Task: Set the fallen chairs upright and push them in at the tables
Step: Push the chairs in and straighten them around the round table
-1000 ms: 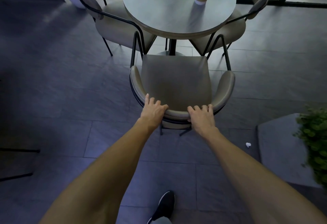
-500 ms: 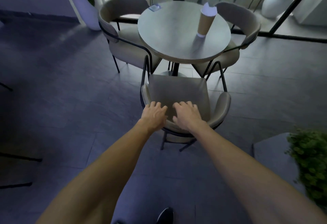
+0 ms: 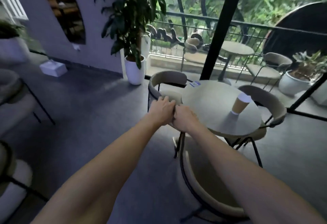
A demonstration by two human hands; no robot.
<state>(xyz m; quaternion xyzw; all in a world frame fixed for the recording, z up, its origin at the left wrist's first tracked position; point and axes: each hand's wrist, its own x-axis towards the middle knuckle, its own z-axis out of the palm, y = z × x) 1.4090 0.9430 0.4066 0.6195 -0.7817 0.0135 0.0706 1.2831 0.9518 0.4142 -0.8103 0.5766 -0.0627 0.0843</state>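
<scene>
The beige chair (image 3: 201, 186) with a black frame stands upright below my arms, its curved back toward me and its seat under the round table (image 3: 208, 103). Two more matching chairs are upright at this table: one at the far left (image 3: 168, 79), one at the right (image 3: 265, 99). My left hand (image 3: 161, 109) and my right hand (image 3: 184, 118) are held out in front of me, off the chair's back and touching each other near the table's left edge. The left hand's fingers are loosely spread. The right hand's fingers curl out of sight.
A paper cup (image 3: 239, 106) and a small blue card (image 3: 194, 83) sit on the table. A tall plant in a white pot (image 3: 133, 71) stands by the wall. Other chairs (image 3: 12, 98) are at the left edge. Beyond a black post, a terrace table (image 3: 237, 49) with chairs.
My head has lifted from the floor to the room. Both hands have left the chair's back and come together in front of me; the chair now sits closer under the table.
</scene>
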